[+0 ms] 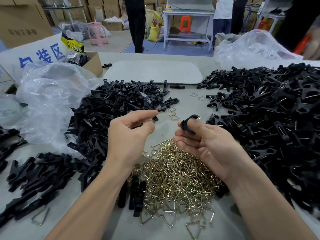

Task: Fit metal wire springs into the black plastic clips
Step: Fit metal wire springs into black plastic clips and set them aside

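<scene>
Holding one black part in each hand above a grey table, hands side by side and apart.

Left hand: fingers curled, thumb and fingertips pinching a small black clip piece. Most of the piece is hidden in the hand, and only its far end shows.

Right hand: fingers curled, gripping a black clip whose curved end sticks up past the fingertips. Cannot tell whether a spring is seated in it.

Wire springs: brass-coloured triangular bends in a loose heap on the table, near side, centre, directly under both wrists. A few stray springs lie on the table beyond the hands.

Unfitted clip pile: black parts heaped left of centre, just beyond the left hand. A second spread of black parts lies near left.

Right-hand pile: large heap of black clips, many showing a glint of wire.

Also on the table: crumpled clear plastic bag on the left, another clear bag far right, a grey rounded pad at the far centre, and an open cardboard box far left.
</scene>
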Tool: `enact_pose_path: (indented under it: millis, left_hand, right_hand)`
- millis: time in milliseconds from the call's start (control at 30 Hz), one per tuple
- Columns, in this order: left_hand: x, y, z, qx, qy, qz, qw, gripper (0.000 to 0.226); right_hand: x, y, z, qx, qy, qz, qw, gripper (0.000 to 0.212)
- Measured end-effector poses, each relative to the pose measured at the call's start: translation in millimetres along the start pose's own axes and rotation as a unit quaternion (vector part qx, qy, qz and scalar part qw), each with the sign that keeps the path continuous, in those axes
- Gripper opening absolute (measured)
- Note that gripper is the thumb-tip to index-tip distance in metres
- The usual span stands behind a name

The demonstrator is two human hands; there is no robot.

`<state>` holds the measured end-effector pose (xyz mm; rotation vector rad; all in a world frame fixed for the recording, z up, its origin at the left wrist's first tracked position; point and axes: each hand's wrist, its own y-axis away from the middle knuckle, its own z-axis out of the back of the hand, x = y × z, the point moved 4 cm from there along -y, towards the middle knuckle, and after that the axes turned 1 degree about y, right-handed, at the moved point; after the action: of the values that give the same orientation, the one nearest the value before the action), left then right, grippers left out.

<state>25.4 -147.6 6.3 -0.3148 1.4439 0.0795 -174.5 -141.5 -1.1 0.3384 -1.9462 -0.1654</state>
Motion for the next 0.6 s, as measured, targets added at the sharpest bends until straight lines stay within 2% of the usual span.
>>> enact_pose_path:
  millis: [67, 100, 167, 200, 233, 267, 333, 400, 467, 533, 600]
  left_hand:
    - [1.1, -3.3, 11.6, -0.070, -0.082, 0.010, 0.994, 0.036]
    - [1.1, -5.7, 17.8, -0.096, -0.147, -0.003, 0.984, 0.036]
    - [2.3, -9.9, 23.7, -0.102, -0.265, -0.029, 0.958, 0.035]
    - [4.2, -11.6, 23.4, -0.091, -0.313, -0.037, 0.945, 0.039]
    - [7.2, -12.8, 21.6, -0.072, -0.363, -0.047, 0.928, 0.046]
    - [8.9, -12.9, 18.5, -0.047, -0.414, -0.056, 0.907, 0.053]
    - [14.6, -13.8, 11.7, 0.012, -0.512, -0.064, 0.857, 0.064]
    - [20.8, -15.3, 8.4, 0.054, -0.569, -0.079, 0.817, 0.065]
    - [23.1, -18.8, 9.6, 0.062, -0.574, -0.092, 0.812, 0.057]
    - [21.6, -21.3, 11.5, 0.055, -0.548, -0.093, 0.829, 0.047]
    - [21.1, -22.5, 14.1, 0.042, -0.527, -0.087, 0.845, 0.037]
  right_hand:
    - [16.3, 0.5, 10.7, 0.009, -0.018, 0.048, 0.999, 0.041]
    - [28.5, 2.4, 19.6, 0.022, -0.100, 0.092, 0.990, 0.041]
    - [52.5, 10.3, 36.7, 0.080, -0.283, 0.186, 0.938, 0.060]
    - [59.2, 13.3, 40.5, 0.098, -0.314, 0.210, 0.921, 0.074]
    - [59.3, 14.4, 39.1, 0.091, -0.289, 0.209, 0.930, 0.083]
    - [52.7, 13.6, 33.9, 0.067, -0.222, 0.190, 0.954, 0.084]
    - [28.9, 7.7, 16.5, 0.020, -0.051, 0.126, 0.991, 0.070]
    - [10.7, 3.4, -2.0, -0.008, 0.117, 0.108, 0.987, 0.055]
    - [0.9, 1.5, -15.6, -0.026, 0.277, 0.144, 0.950, 0.047]
    - [-5.3, 1.6, -26.9, -0.030, 0.406, 0.192, 0.893, 0.047]
    - [-16.9, 0.0, -36.8, -0.011, 0.512, 0.198, 0.836, 0.051]
